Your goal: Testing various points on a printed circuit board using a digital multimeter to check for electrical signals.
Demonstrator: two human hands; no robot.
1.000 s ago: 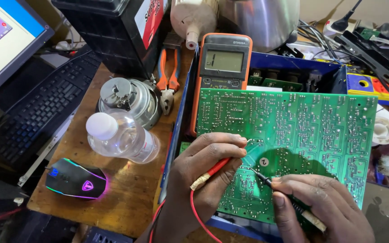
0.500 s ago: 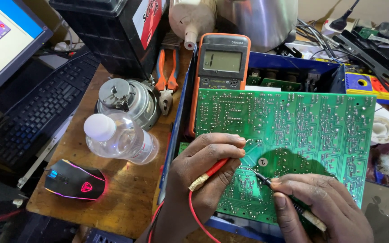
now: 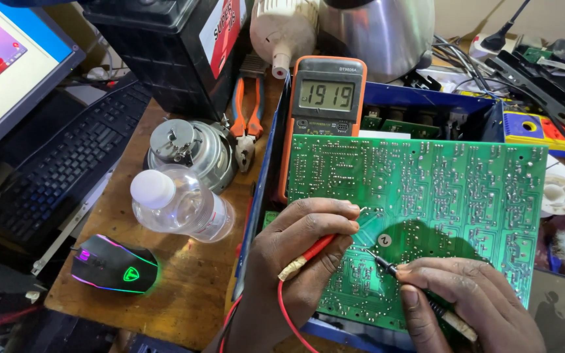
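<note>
Right now we have both hands low in the view, over the near part of the green circuit board (image 3: 426,209), which lies flat with its solder side up across the blue case (image 3: 259,189). Our left hand (image 3: 302,252) is closed in a pinch around the red probe (image 3: 312,250), whose tip reaches the board at the upper right of the fingers; its red wire (image 3: 287,320) trails down toward us. Our right hand (image 3: 465,304) is closed on the black probe (image 3: 384,263), which slants up and to the left, its point touching the board just below the small round mark. The two tips sit near each other, the red one up and to the left of the black one, with the board's long side running left to right beyond both hands. Behind the board's far left corner stands the orange meter (image 3: 325,98), its screen lit. On the wooden tabletop (image 3: 184,287) to the left lie a clear bottle (image 3: 181,206), a lit mouse (image 3: 116,265) and orange pliers (image 3: 246,121).
</note>
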